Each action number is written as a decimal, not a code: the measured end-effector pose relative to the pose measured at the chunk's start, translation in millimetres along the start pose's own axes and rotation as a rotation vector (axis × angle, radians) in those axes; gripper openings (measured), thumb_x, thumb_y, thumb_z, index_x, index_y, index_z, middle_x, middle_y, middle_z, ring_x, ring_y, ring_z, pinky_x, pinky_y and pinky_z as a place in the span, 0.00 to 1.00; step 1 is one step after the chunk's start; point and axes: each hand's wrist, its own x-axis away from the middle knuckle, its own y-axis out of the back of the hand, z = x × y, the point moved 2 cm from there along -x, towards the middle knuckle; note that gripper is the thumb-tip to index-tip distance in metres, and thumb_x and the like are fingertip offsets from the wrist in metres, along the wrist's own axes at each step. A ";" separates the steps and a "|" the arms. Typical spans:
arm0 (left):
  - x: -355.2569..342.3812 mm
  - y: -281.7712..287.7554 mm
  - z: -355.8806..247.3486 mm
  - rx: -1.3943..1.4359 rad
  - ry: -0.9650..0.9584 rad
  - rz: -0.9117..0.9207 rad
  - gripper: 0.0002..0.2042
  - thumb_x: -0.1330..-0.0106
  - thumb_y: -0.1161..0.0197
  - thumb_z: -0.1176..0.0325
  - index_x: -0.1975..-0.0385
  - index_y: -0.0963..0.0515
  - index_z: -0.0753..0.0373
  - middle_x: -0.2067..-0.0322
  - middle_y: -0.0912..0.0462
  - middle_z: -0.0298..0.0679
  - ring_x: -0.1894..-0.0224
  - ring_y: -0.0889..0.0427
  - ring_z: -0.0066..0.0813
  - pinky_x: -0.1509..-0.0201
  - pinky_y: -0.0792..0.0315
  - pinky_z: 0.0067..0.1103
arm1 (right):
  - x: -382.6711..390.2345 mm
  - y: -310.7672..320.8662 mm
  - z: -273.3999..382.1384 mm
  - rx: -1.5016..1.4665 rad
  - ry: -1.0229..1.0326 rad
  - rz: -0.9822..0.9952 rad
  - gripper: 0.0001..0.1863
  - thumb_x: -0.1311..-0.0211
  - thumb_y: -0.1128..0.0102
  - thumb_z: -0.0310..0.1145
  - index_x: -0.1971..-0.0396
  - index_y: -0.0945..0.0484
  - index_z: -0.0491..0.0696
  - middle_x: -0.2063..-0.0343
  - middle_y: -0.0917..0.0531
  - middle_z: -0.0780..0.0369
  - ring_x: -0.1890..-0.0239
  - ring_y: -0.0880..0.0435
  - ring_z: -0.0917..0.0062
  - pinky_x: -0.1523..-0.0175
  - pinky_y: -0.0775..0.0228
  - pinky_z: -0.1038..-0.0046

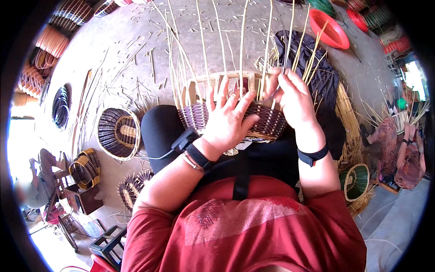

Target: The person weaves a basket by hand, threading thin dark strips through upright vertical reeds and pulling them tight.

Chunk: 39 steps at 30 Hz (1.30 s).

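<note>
A half-woven basket [197, 115] rests on my lap, its wall of dark purple-brown and pale strands, with long pale upright stakes rising from its edge. My left hand [229, 113] lies against the near wall with its fingers spread between the stakes. At the basket's right side my right hand [294, 97] is closed with bent fingers around a thin dark weaving strand [285, 54], which stands up from the grip beside the stakes. Part of the strand's lower run is hidden by my fingers. A pale hoop-like band [217, 75] shows behind the stakes.
A dark round basket [106, 131] stands left of my knee, with a smaller basket [84, 170] beyond it. Cut scraps litter the floor. Dark cloth [324, 68], a red basin [328, 28], straw-like bundles [348, 122] and a green basket [355, 181] lie right. Other people sit at both sides.
</note>
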 end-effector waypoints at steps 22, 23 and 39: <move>-21.4 -26.6 -58.2 -0.103 -0.065 0.026 0.32 0.36 0.35 0.49 0.31 0.31 0.47 0.32 0.34 0.40 0.24 0.47 0.47 0.30 0.54 0.63 | -4.4 83.9 -22.1 -0.038 0.116 -0.356 0.15 0.23 0.48 0.32 0.44 0.24 0.43 0.51 0.18 0.60 0.49 0.18 0.72 0.39 0.26 0.66; -23.5 -28.1 -61.9 -0.121 -0.037 0.055 0.32 0.37 0.35 0.48 0.32 0.31 0.47 0.32 0.34 0.40 0.24 0.47 0.48 0.31 0.53 0.63 | -26.4 73.5 -19.5 0.126 0.216 -0.318 0.14 0.23 0.48 0.31 0.45 0.23 0.43 0.47 0.19 0.57 0.46 0.18 0.71 0.38 0.27 0.68; -74.2 -33.9 -70.1 -0.138 0.113 0.037 0.20 0.33 0.39 0.46 0.50 0.19 0.52 0.42 0.29 0.41 0.39 0.30 0.41 0.42 0.41 0.56 | 43.5 61.8 13.2 -0.355 0.338 -0.086 0.25 0.20 0.56 0.41 0.33 0.34 0.40 0.81 0.42 0.74 0.81 0.45 0.88 0.75 0.49 0.82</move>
